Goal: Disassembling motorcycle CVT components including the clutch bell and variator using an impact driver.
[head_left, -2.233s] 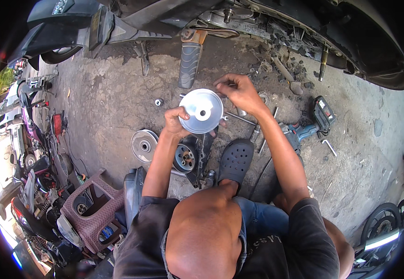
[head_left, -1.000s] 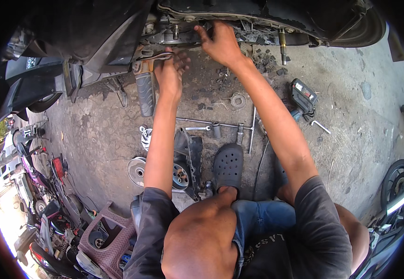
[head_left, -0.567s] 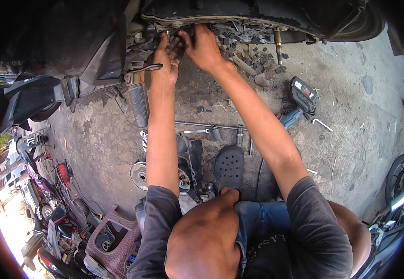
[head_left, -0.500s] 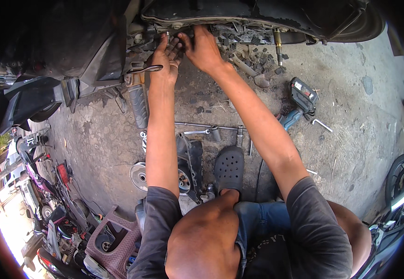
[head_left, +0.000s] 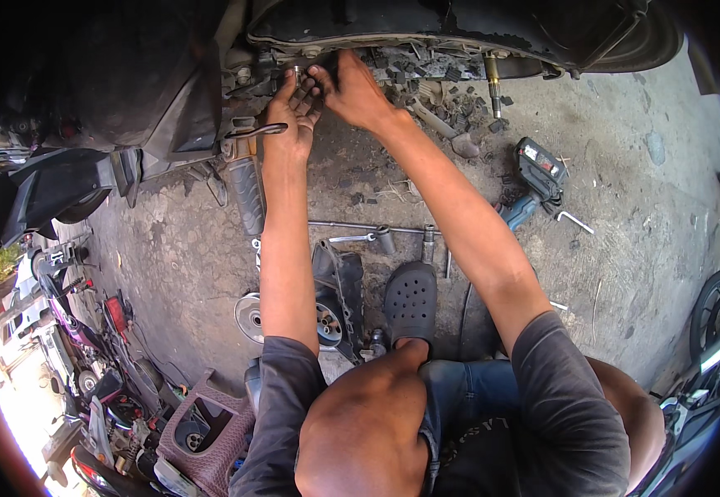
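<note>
Both my hands work at the lower edge of a dark motorcycle body [head_left: 426, 25] at the top. My left hand [head_left: 292, 123] is turned palm up with its fingers curled. A small shiny metal piece [head_left: 297, 72] is held upright at its thumb and fingertips. Close beside it, my right hand [head_left: 358, 93] is bent inward, its thumb toward the left fingertips. Its other fingers are partly hidden in shadow below the body, and what they grip cannot be made out. A dark curved lever [head_left: 262, 129] crosses by my left wrist, above a ribbed footrest [head_left: 246, 195].
A bare shaft [head_left: 493, 87] sticks out above broken debris [head_left: 451, 108]. On the concrete lie a cordless power tool [head_left: 532, 186], a hex key [head_left: 575, 222], a spanner [head_left: 352, 238], a socket [head_left: 386, 241] and a black cover [head_left: 347, 286]. My clog-shod foot [head_left: 410, 302] stands nearby.
Both hands keep close together and have shifted only slightly, the right hand a little toward the left one. The whole view has moved a little. Tools on the ground lie as before.
</note>
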`<state>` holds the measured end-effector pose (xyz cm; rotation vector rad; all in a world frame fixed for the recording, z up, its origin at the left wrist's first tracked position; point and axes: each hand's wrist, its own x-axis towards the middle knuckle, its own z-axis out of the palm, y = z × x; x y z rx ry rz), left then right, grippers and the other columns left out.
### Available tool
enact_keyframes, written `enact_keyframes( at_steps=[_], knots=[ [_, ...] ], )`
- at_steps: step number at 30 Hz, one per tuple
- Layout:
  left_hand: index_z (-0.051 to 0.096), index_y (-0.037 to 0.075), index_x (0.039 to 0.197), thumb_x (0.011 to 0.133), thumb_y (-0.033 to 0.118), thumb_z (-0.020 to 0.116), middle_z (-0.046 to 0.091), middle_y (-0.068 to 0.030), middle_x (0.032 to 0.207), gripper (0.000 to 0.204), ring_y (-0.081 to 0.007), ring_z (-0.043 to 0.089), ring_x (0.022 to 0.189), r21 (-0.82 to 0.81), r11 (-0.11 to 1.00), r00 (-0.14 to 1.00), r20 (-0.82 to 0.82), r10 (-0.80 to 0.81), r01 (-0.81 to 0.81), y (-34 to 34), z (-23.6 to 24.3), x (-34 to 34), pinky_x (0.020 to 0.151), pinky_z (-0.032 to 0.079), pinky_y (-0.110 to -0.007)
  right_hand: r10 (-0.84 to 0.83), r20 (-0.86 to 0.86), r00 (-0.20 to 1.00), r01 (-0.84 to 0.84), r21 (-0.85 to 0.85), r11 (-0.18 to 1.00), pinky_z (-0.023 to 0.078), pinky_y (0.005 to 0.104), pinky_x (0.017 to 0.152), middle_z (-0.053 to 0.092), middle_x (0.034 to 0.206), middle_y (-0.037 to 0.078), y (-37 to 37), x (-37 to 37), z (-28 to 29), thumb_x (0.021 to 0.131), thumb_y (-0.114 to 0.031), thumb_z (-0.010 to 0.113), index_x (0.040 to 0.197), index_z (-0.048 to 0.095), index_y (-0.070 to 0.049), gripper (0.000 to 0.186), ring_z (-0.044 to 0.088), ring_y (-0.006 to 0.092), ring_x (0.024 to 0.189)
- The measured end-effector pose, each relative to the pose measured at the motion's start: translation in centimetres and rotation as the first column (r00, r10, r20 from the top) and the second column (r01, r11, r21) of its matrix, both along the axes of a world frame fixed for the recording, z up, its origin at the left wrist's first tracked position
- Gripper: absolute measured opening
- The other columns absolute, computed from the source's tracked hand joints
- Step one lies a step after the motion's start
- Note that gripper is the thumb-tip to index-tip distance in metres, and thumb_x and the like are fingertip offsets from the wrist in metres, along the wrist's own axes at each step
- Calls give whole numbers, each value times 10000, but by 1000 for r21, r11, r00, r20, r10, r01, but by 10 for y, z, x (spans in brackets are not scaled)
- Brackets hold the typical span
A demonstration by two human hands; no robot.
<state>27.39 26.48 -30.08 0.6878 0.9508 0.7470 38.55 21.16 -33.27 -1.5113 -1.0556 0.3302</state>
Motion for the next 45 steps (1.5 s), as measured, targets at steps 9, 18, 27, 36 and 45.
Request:
enact_keyframes(
  at_steps=[9, 18, 27, 36, 45],
  knots=[
    [579, 96, 1150, 934, 309, 582, 637, -67, 1051, 304, -182, 629, 946, 158, 975, 980, 144, 135, -158, -8, -2, 16, 836, 494, -306, -39, -141, 989, 39, -6, 999, 419, 461, 919, 581, 1105, 290, 5, -10, 3, 949, -281, 560, 1173, 503, 66, 417, 555, 433, 1040],
    [612, 77, 1079, 923, 287, 499, 640, -45, 1072, 285, -180, 579, 1044, 216, 957, 956, 262, 133, -193, 1, 0, 25, 955, 432, -326, 95, -340, 935, -57, 122, 991, 405, 369, 978, 587, 1203, 211, 16, -18, 2, 947, -287, 602, 1239, 486, 56, 465, 553, 286, 1129],
    [567, 68, 1122, 920, 322, 326, 602, -114, 1105, 405, -245, 563, 1040, -99, 922, 762, 533, 367, -374, 2, 16, 45, 948, 449, -399, 123, -369, 921, -84, 120, 989, 392, 345, 991, 584, 1220, 192, 18, -8, -1, 954, -232, 594, 1237, 497, 57, 415, 546, 248, 1133],
    [605, 96, 1007, 944, 357, 375, 638, -68, 924, 353, -221, 625, 859, -160, 906, 761, 497, 416, -391, 7, 7, 49, 781, 541, -415, -33, -193, 981, 10, -121, 993, 333, 416, 1068, 504, 1319, 286, 8, -4, 0, 959, -385, 529, 1312, 463, 54, 567, 460, 398, 1261],
    [507, 40, 1245, 890, 432, 304, 522, -139, 1273, 566, -302, 486, 1174, 3, 908, 832, 401, 383, -419, 20, 1, 43, 1012, 405, -471, 38, -255, 966, -39, -1, 999, 394, 451, 1000, 540, 1207, 323, 15, -8, 16, 928, -276, 582, 1197, 512, 84, 455, 509, 445, 1160]
  ],
)
